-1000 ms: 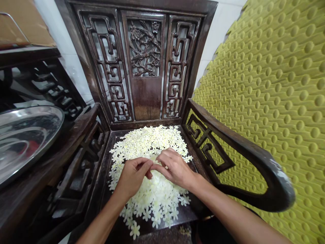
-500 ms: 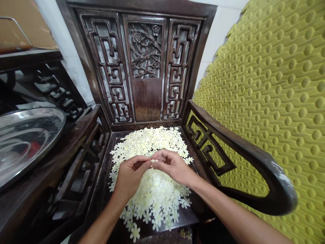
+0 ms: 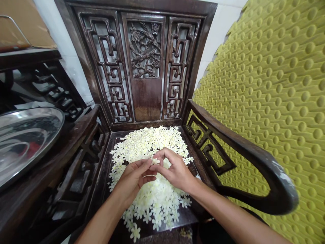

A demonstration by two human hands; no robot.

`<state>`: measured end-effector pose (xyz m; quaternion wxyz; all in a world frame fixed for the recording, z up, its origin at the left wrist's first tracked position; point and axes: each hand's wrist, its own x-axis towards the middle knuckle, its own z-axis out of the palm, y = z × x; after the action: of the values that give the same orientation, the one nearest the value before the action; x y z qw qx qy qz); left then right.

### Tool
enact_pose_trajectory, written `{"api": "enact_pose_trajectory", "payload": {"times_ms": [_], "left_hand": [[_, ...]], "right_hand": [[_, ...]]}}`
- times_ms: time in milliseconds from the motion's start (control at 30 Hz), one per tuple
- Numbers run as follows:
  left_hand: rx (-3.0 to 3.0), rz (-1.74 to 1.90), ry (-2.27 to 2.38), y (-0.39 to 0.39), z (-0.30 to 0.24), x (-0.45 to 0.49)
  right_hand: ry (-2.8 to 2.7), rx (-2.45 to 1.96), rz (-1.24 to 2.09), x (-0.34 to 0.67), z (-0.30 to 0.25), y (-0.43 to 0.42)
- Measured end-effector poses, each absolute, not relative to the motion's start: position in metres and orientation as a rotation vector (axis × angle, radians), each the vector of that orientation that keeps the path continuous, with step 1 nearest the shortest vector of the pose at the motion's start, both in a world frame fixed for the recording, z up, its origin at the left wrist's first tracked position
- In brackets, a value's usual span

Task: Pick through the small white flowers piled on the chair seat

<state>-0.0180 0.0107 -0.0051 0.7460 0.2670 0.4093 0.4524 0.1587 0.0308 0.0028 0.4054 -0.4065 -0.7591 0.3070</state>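
A small white flower (image 3: 155,161) sits between my two hands, above a broad heap of the same pale flowers (image 3: 152,140). My left hand (image 3: 133,178) pinches at the flower's left side with thumb and forefinger, its other fingers loosely curled below. From the right, my right hand (image 3: 176,169) closes thumb and fingertips around the same flower. How each fingertip grips the flower is partly hidden. The heap spreads over the dark wooden seat (image 3: 182,222), and one loose flower (image 3: 135,232) lies at its front edge.
A carved chair back (image 3: 148,98) rises behind the heap. Armrests flank it, the right one (image 3: 236,142) curving towards me. At left a round metal tray (image 3: 48,142) rests by the left armrest. A yellow bumpy mat (image 3: 279,84) stands along the right.
My left hand has turned, its lower fingers now showing beneath the thumb. The flower shows more clearly between the fingertips, and my right fingers have shifted slightly up.
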Motion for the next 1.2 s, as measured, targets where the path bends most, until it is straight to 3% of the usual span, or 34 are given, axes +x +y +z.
{"api": "enact_pose_trajectory", "payload": {"times_ms": [300,500,800,1200], "left_hand": [[1.024,1.092,1.148,0.01,-0.002,-0.02],[0.903,1.024,1.055,0.008,-0.004,-0.025],[0.606,0.954,0.997,0.012,-0.013,-0.018],[0.823,0.971,1.098,0.006,-0.007,-0.014]], "right_hand": [[-2.08,-0.836,0.653,0.163,0.007,0.034],[-2.29,-0.709,0.375,0.166,0.004,0.036],[-2.375,-0.892,0.209,0.158,-0.01,0.033],[-2.472,-1.048,0.013,0.156,-0.009,0.032]]}}
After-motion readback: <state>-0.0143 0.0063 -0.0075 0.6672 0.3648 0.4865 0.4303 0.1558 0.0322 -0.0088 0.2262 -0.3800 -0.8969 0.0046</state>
